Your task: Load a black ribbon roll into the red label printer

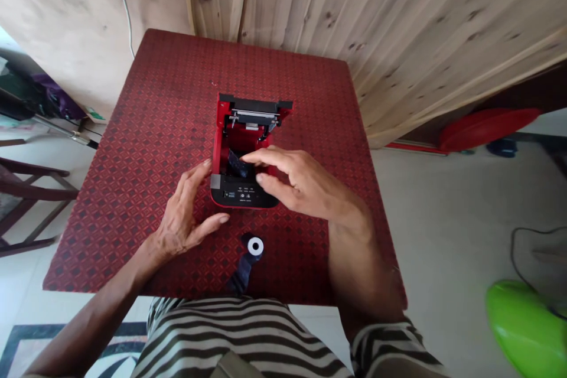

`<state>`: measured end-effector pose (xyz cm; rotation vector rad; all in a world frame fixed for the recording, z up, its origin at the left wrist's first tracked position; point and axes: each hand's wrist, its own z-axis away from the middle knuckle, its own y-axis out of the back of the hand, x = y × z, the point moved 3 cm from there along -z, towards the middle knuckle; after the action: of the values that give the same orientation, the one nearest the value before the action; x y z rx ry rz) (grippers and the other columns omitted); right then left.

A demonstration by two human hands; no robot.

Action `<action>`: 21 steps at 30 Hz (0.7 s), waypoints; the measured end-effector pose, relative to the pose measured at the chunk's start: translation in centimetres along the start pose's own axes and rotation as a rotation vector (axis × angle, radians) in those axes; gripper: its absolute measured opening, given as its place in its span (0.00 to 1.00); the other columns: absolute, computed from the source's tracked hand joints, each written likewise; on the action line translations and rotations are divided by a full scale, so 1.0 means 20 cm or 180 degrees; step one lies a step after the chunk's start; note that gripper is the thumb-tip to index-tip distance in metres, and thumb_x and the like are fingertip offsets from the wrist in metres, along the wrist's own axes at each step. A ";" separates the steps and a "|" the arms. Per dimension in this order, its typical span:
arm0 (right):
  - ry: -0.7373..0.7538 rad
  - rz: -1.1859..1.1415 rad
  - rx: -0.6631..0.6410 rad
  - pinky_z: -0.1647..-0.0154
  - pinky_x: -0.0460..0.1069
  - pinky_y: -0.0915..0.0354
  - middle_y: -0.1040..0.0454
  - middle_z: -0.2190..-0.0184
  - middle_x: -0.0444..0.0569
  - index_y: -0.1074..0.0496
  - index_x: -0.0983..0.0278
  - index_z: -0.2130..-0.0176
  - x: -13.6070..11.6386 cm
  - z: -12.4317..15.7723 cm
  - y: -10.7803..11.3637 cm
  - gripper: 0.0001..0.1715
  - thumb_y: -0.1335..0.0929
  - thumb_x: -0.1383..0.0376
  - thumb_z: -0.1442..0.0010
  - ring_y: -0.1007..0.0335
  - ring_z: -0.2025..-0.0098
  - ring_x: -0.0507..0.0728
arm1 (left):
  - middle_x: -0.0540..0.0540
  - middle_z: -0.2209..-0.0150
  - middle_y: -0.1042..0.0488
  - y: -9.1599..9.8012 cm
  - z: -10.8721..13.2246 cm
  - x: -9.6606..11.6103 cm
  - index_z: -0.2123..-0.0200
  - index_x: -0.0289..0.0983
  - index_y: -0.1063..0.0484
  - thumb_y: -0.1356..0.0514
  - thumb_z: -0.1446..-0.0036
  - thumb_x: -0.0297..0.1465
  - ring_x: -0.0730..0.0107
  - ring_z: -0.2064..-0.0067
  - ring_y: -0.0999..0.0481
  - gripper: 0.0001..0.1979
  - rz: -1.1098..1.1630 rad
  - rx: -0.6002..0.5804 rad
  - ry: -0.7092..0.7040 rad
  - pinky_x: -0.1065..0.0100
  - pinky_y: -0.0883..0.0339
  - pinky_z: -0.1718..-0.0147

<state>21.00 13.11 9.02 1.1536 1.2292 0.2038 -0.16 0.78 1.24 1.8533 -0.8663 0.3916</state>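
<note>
A small red and black receipt printer (241, 153) stands with its lid open in the middle of a red patterned table (155, 130). My left hand (186, 212) rests open against the printer's left side, fingers spread. My right hand (292, 180) reaches over the open bay, its fingertips pinching a dark strip of paper (237, 164) inside it. A small paper roll (254, 246) with a white core lies on the table near the front edge, a dark strip trailing from it toward me.
A wooden plank wall (376, 23) stands behind the table. A dark wooden chair (26, 201) is at the left. A green object (527, 331) and a red object (487, 127) sit on the floor at the right.
</note>
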 end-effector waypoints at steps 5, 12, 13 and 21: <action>0.0217 0.0078 0.0797 0.46 0.56 0.26 0.17 0.55 0.51 0.20 0.62 0.53 -0.04 0.03 -0.06 0.07 0.30 0.67 0.28 0.22 0.51 0.59 | 0.35 0.30 0.35 0.19 -0.24 0.06 0.24 0.45 0.49 0.40 0.30 0.51 0.51 0.35 0.24 0.39 0.0338 0.0194 0.0006 0.49 0.22 0.39; 0.0574 0.1593 0.1025 0.54 0.53 0.27 0.20 0.61 0.51 0.19 0.64 0.54 -0.13 0.07 -0.11 0.18 0.38 0.73 0.25 0.29 0.58 0.58 | 0.33 0.33 0.32 0.18 -0.74 0.04 0.28 0.32 0.43 0.53 0.24 0.52 0.51 0.32 0.30 0.35 -0.0499 -0.0013 -0.0645 0.51 0.28 0.37; 0.0625 0.1679 0.1016 0.55 0.54 0.27 0.19 0.60 0.52 0.19 0.64 0.53 -0.14 0.09 -0.12 0.18 0.38 0.74 0.25 0.28 0.57 0.58 | 0.33 0.36 0.29 0.16 -0.77 0.02 0.28 0.31 0.42 0.55 0.23 0.52 0.51 0.34 0.28 0.35 -0.0581 -0.0160 -0.0668 0.50 0.29 0.37; 0.0829 0.1909 0.1262 0.59 0.54 0.28 0.17 0.59 0.52 0.20 0.68 0.51 -0.15 0.17 -0.17 0.13 0.34 0.75 0.27 0.24 0.58 0.58 | 0.39 0.43 0.22 0.14 -0.57 0.05 0.35 0.38 0.29 0.52 0.23 0.44 0.58 0.44 0.21 0.25 -0.0667 -0.0533 -0.0868 0.57 0.29 0.43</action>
<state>21.07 7.58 7.89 1.8771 1.1441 0.5932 -0.22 9.82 8.75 1.8430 -0.8467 -0.0651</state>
